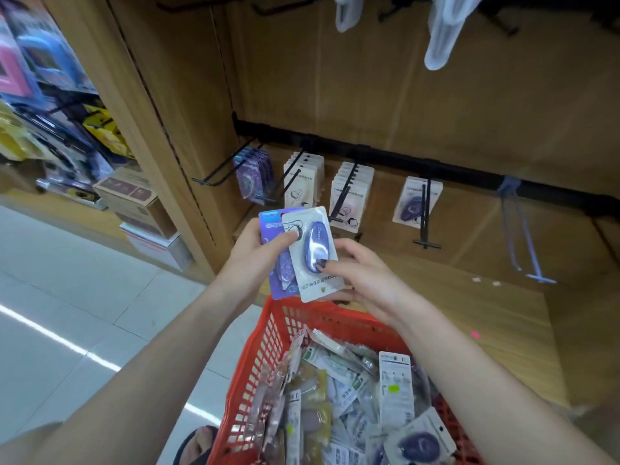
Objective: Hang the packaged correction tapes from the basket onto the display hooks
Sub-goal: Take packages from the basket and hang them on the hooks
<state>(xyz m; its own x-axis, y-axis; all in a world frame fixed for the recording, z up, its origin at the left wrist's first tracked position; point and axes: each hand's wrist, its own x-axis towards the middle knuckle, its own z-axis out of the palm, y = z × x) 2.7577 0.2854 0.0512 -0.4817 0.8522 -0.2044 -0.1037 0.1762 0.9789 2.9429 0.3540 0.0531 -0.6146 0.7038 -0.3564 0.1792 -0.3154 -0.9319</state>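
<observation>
Some packs (347,193) hung on hooks (423,209) already. Lots more waiting in red basket (268,337). Left hand (258,253) and right hand (362,273) both pinching two packs (313,253) above basket.

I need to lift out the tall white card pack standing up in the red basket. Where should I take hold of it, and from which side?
Judging by its pose, pinch the top edge of the tall white card pack from above. It stands nearly upright in the red basket, its upper end clear of the loose packs around its base, so the flat faces are open there. The right hand is nearer, but grips the white pack now.
</observation>
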